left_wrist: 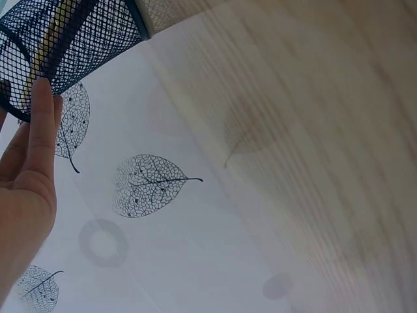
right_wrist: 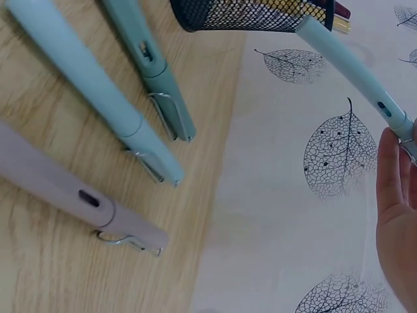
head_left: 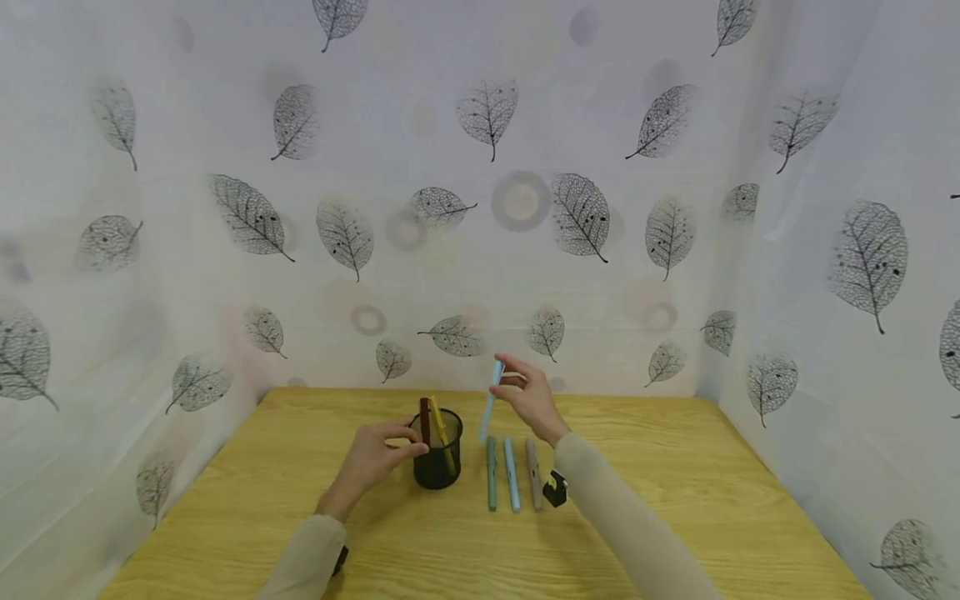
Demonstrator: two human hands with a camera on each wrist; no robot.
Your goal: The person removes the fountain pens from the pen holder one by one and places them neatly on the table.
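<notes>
My left hand point(head_left: 371, 454) holds the side of a black mesh pen holder point(head_left: 437, 473) near its rim, thumb in front and fingers behind. Inside the holder stand a dark red pen point(head_left: 425, 421) and a yellow pen point(head_left: 438, 421). Up in the air to the right of it, my right hand point(head_left: 531, 402) pinches a light blue pen point(right_wrist: 352, 68) by its clip end; its other end points down. Below that hand, a green pen point(head_left: 492, 475), another light blue pen point(head_left: 512, 477) and a greyish-mauve pen point(head_left: 533, 477) lie side by side on the table.
The wooden table point(head_left: 660, 508) ends at the back and sides against a pale curtain point(head_left: 480, 275) printed with leaves. A black wrist device point(head_left: 555, 488) shows beside my right sleeve, close to the mauve pen.
</notes>
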